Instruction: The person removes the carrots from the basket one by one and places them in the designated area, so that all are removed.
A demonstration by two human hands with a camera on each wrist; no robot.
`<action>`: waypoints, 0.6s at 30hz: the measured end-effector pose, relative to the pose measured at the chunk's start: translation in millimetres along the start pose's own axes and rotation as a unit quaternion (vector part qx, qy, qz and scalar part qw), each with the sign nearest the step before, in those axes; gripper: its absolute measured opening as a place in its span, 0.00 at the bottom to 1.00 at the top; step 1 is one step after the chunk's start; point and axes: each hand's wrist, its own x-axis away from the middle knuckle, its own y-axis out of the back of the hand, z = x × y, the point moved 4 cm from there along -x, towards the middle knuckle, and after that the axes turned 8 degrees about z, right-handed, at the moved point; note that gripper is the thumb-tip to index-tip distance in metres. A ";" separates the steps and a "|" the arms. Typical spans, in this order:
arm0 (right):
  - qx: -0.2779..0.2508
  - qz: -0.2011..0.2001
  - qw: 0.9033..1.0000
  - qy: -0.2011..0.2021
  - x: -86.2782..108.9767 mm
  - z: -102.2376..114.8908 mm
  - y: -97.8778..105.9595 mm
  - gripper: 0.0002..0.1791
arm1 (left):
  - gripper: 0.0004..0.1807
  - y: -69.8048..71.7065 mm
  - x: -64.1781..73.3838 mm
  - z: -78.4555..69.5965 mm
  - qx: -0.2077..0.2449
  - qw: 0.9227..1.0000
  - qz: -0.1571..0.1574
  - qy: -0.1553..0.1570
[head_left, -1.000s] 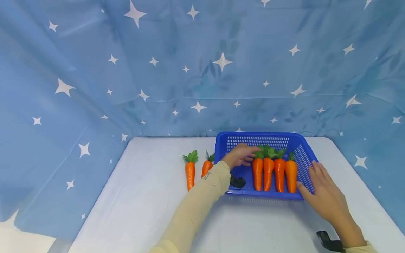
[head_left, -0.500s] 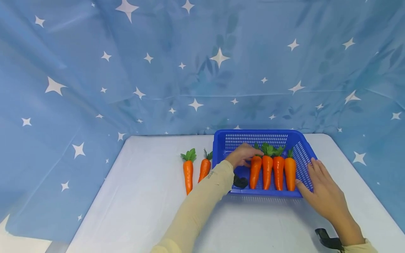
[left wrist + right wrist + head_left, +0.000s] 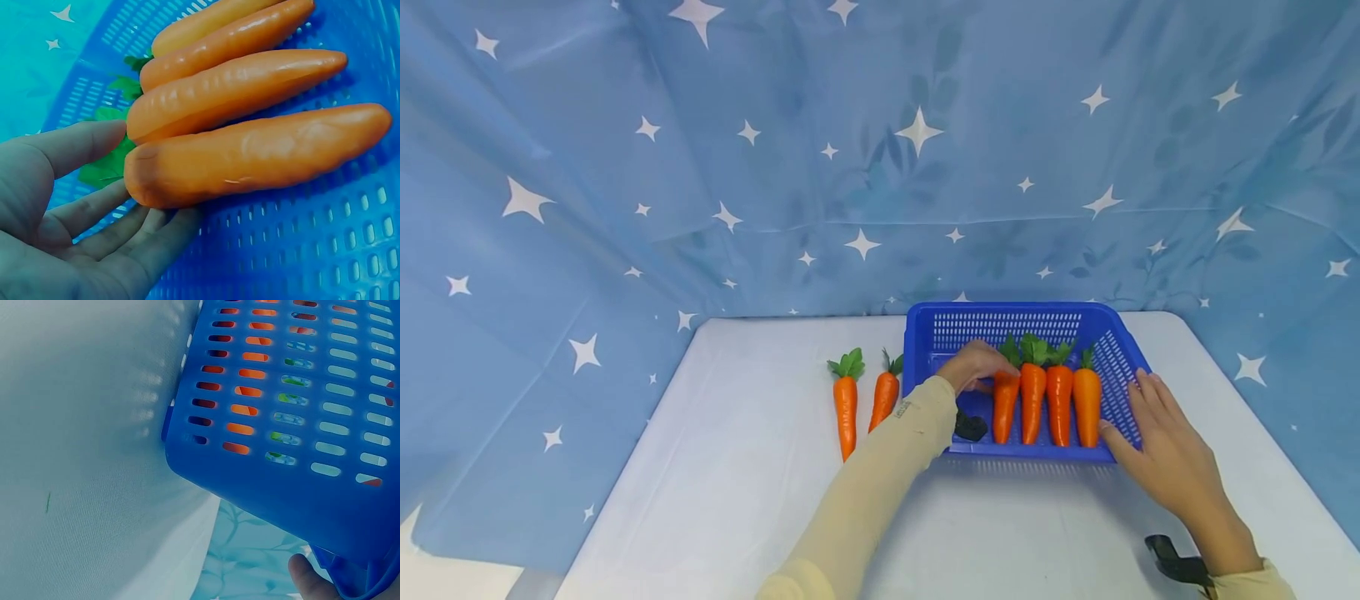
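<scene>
A blue plastic basket (image 3: pixel 1011 310) holds several carrots with green tops, lying side by side. My left hand (image 3: pixel 977 364) reaches into it and holds the leftmost carrot (image 3: pixel 250 162) at its leafy end. In the left wrist view the thumb (image 3: pixel 100 140) lies over the greens, while the other fingers curve below the carrot's thick end. The right hand (image 3: pixel 1172 454) rests along the basket's right side, its fingers straight and the thumb set apart toward the near corner. From the right wrist view, only a thumb tip shows beside the rim.
Two more carrots lie on the white tabletop (image 3: pixel 737 433) left of the basket: one (image 3: pixel 846 408) in full view, the other (image 3: pixel 885 396) partly behind the left sleeve. A blue star-patterned cloth (image 3: pixel 820 183) hangs behind the table. A black strap piece (image 3: pixel 1176 562) sits at the right wrist.
My left hand has come down onto the leftmost carrot's top. That carrot shifted slightly left, tilting a little. The right hand stays at the basket's side.
</scene>
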 end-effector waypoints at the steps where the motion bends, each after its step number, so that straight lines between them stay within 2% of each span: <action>1: 0.000 0.000 1.000 -0.001 0.2 0.1 -0.2 0.46 | 0.08 -0.2 -0.4 0.5 -0.001 1.000 0.000 0.000; 10: -0.002 0.003 1.000 0.000 0.6 2.3 1.6 0.46 | 0.10 -0.7 -6.9 4.5 -0.015 1.000 -0.015 -0.003; 18: 0.005 0.006 1.000 -0.002 2.0 2.8 2.5 0.45 | 0.05 -1.1 -9.8 5.6 -0.023 1.000 -0.017 -0.006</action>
